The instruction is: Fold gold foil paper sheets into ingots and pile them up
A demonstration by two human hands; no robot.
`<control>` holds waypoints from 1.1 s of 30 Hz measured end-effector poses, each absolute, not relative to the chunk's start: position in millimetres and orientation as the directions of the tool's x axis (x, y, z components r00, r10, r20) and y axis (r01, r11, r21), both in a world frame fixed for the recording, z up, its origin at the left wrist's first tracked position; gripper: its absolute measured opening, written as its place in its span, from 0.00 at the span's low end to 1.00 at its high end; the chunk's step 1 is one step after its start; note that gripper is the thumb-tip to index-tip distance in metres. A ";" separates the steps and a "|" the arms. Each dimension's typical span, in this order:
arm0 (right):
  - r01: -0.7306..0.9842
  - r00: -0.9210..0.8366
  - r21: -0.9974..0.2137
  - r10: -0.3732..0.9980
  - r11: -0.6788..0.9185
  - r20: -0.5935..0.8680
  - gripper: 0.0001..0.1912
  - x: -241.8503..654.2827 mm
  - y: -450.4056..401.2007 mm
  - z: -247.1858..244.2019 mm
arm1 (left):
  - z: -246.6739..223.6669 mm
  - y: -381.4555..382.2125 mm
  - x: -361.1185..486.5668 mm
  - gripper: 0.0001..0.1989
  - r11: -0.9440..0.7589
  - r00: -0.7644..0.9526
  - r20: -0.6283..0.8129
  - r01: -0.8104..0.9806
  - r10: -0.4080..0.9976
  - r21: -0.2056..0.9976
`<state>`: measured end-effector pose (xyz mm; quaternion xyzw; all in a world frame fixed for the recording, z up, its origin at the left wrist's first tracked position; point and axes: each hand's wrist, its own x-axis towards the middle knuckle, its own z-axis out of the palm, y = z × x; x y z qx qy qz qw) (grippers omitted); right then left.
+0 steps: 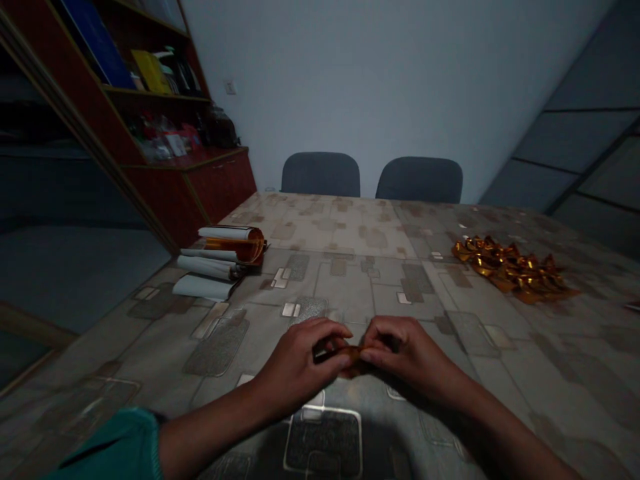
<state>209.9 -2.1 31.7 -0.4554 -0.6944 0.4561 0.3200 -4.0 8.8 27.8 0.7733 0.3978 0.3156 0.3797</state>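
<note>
Near the front of the patterned table, a small piece of gold foil (pixel 353 363) is pinched between my two hands. My left hand (pixel 305 353) grips its left side with thumb and fingers. Closed on the right side is my right hand (pixel 405 347), its thumb against the foil. A pile of folded shiny gold pieces (pixel 515 267) lies at the right of the table. Bent stacks of sheets, pale outside and gold inside (pixel 215 263), rest at the left.
The table (pixel 340 280) has a patterned cover. Two grey chairs (pixel 321 173) stand at its far edge before a pale wall. A red-brown cabinet (pixel 220 183) with loaded shelves is at the back left.
</note>
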 end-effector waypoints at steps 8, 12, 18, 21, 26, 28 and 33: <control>0.193 -0.377 -0.981 0.925 0.028 -0.048 0.08 206.3 -1.0 28.9 | 34.0 13.4 -5.3 0.09 -0.254 0.463 0.122 0.235 0.878 0.938; 0.206 -0.394 -0.978 0.918 0.037 -0.048 0.09 221.4 3.2 31.6 | 35.3 16.4 -7.8 0.09 -0.116 0.407 0.027 0.196 0.913 0.974; 0.433 -0.394 -0.854 0.913 0.288 0.108 0.05 222.1 1.9 42.5 | 36.9 9.3 -4.4 0.08 -0.255 0.372 0.135 0.294 0.918 0.921; 0.505 -0.426 -0.743 0.876 0.438 0.226 0.05 209.1 -3.2 45.8 | 36.6 3.0 -0.6 0.08 -0.366 0.386 0.223 0.352 0.895 0.862; 0.510 -0.424 -0.753 0.883 0.416 0.201 0.07 197.0 -7.2 45.5 | 36.7 2.3 1.1 0.08 -0.198 0.380 0.078 0.288 0.922 0.937; 0.498 -0.391 -0.793 0.907 0.351 0.156 0.08 199.4 -5.9 44.6 | 35.7 5.3 0.0 0.08 -0.064 0.385 -0.023 0.213 0.923 0.975; 0.353 -0.261 -0.930 0.965 0.105 0.010 0.11 213.4 0.3 35.1 | 28.8 13.4 -3.2 0.12 0.231 0.298 -0.219 -0.006 0.929 0.973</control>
